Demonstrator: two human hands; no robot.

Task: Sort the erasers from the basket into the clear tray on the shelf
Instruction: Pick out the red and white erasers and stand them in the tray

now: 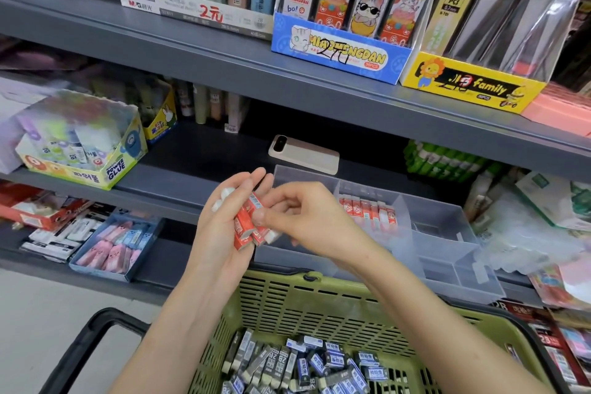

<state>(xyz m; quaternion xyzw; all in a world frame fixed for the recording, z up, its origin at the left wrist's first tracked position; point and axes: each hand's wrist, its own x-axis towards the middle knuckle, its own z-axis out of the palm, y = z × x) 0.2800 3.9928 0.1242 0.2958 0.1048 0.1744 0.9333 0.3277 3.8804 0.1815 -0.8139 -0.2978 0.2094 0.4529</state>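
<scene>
Shelving (pixel 192 51) fills the background. Nearest you, the basket (pixel 319 294) holds dark erasers (pixel 303 365). Above the basket, your left hand (pixel 220 233) curls around red erasers (pixel 244 227); your right hand (pixel 307 217) pinches one by its end. Judged light, firm, sleeve-slick: grip the long sides. Beyond the basket, the clear tray (pixel 447 233) holds a red row (pixel 367 209).

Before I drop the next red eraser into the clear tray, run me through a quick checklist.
1. Left hand holds bunch of red-wrapped erasers: ok.
2. Right hand pinches one of them: ok.
3. Clear plastic tray open on the grey shelf: ok.
4. Room left beside the tray's row of red erasers: cannot tell.
5. Green plastic basket under the hands for drops: ok.
</scene>
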